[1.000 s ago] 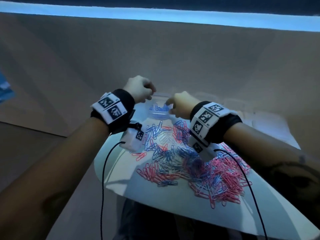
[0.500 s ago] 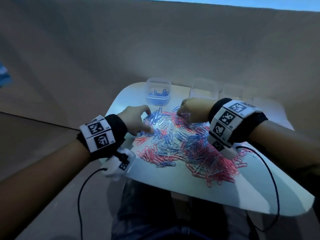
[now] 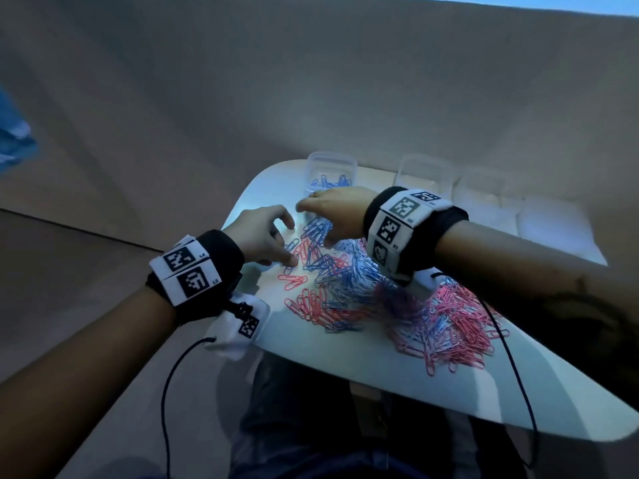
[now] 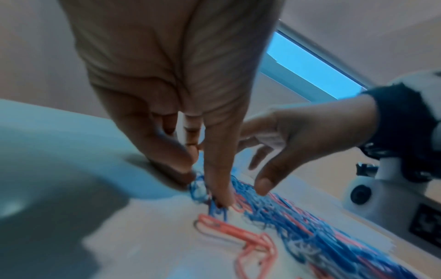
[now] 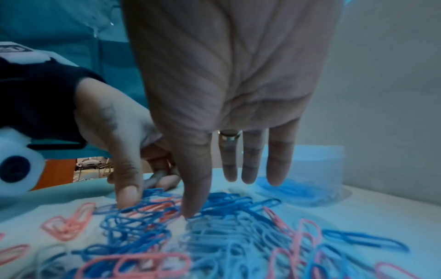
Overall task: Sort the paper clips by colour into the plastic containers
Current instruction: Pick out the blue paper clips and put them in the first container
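A mixed pile of blue, red-pink and white paper clips (image 3: pixel 397 305) is spread over a white table (image 3: pixel 345 371). At the back stands a clear plastic container (image 3: pixel 313 164) with blue clips in it, also visible as the container (image 5: pixel 317 166) in the right wrist view. My left hand (image 3: pixel 288 257) is at the pile's far-left edge. Its thumb and forefinger pinch blue clips (image 4: pixel 198 188) against the table. My right hand (image 3: pixel 313 226) hovers just beyond it with straight, spread fingers. Its thumb (image 5: pixel 193 207) touches blue clips and it holds nothing.
Two more clear containers (image 3: pixel 423 171) (image 3: pixel 480 191) stand in a row to the right of the first; both look empty. A small group of red clips (image 3: pixel 294 281) lies apart at the left. Black cables hang from both wrists. My legs are under the table's near edge.
Both hands came back from the container with blue clips down to the pile's far-left end. The left hand's fingers have closed on blue clips; the right hand has shifted left and spread its fingers.
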### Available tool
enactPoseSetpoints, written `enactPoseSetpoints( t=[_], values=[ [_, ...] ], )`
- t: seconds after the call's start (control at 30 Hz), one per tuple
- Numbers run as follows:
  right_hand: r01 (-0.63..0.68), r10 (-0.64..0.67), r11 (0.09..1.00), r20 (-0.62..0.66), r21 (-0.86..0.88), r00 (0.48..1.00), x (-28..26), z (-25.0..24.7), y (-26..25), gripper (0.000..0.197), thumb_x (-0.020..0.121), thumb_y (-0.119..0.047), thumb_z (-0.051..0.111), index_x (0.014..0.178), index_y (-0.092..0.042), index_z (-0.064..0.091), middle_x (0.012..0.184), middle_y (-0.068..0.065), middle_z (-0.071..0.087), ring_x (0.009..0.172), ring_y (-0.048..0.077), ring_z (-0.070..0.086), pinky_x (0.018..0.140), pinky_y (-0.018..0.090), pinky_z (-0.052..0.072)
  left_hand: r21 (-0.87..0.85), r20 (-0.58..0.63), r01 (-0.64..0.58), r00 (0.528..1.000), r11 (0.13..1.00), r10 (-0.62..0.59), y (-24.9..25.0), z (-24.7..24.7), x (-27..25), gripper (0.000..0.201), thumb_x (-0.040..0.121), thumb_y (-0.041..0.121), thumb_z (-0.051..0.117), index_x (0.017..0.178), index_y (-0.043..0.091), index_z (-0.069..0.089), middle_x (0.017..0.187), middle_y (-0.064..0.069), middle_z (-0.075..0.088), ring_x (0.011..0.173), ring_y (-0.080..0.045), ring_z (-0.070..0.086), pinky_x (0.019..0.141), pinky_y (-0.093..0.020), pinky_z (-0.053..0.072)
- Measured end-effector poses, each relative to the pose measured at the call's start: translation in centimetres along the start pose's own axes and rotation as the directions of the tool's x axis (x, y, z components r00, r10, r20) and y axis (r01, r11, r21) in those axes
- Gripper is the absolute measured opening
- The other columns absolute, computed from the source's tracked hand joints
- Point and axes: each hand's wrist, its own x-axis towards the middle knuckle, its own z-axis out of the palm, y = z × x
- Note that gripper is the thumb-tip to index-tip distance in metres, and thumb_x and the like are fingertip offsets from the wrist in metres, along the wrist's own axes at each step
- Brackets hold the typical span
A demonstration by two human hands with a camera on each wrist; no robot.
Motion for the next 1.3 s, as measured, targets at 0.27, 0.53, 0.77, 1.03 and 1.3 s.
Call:
enactPoseSetpoints(
  t=[0.27,0.53,0.77,1.03,1.3],
  values=[
    [0.031,-0.034,0.997,-0.050,-0.068,0.998,1.0,0.6,0.2,0.043,0.085,-0.025,0.064,0.125,-0.020,0.049,0.129,0.002,0.047,0.116,0.021,0.049,0.075,0.031,0.040,0.035,0.021,-0.024,1.000,0.999,0.023,0.0,1.3,-1.0,0.021,0.071,0.001,0.076,0.080,0.009,0.058,0.059,-0.004,0.058,0.052,-0.015,0.056,0.051,-0.021,0.051],
    [0.038,-0.055,0.984,-0.091,-0.175,0.994,0.4,1.1,-0.3,0.018,0.089,-0.017,0.053,0.105,-0.015,0.060,0.115,0.005,0.060,0.104,0.025,0.056,0.071,0.030,0.037,0.038,-0.033,-0.059,0.998,0.998,0.061,0.5,3.1,-1.5,0.024,0.068,-0.001,0.075,0.071,0.013,0.057,0.058,-0.002,0.057,0.046,-0.011,0.054,0.059,-0.028,0.053],
    [-0.052,0.043,0.996,-0.118,-0.071,0.992,-0.5,1.7,-0.1,0.010,0.084,-0.018,0.054,0.075,-0.017,0.057,0.085,0.006,0.058,0.080,0.026,0.053,0.053,0.023,0.033,-0.187,-0.063,-0.055,0.997,0.981,0.044,0.3,3.5,-2.4,0.029,0.075,0.019,0.077,0.094,0.010,0.057,0.067,-0.004,0.057,0.053,-0.017,0.053,0.052,-0.028,0.047],
    [-0.085,0.175,0.766,-0.080,0.637,0.981,-4.0,-0.2,2.8,0.013,0.085,-0.015,0.061,0.073,-0.016,0.058,0.062,-0.004,0.058,0.058,0.005,0.054,0.043,0.008,0.041,-0.575,-0.300,-0.163,0.954,0.802,-0.021,1.3,4.8,-3.3,0.023,0.095,0.039,0.044,0.095,0.018,0.053,0.093,0.000,0.057,0.082,-0.014,0.056,0.067,-0.025,0.042],
    [0.053,0.116,0.666,-0.173,0.744,0.978,-5.4,-1.3,-0.9,0.011,0.083,-0.019,0.066,0.080,-0.009,0.063,0.063,0.001,0.059,0.047,0.000,0.053,0.043,0.011,0.043,-0.967,0.019,0.030,0.999,-0.255,0.044,5.4,5.9,-2.3,0.059,0.096,0.052,0.029,0.093,0.004,0.063,0.091,-0.012,0.064,0.089,-0.022,0.060,0.099,-0.032,0.042]
  ],
)
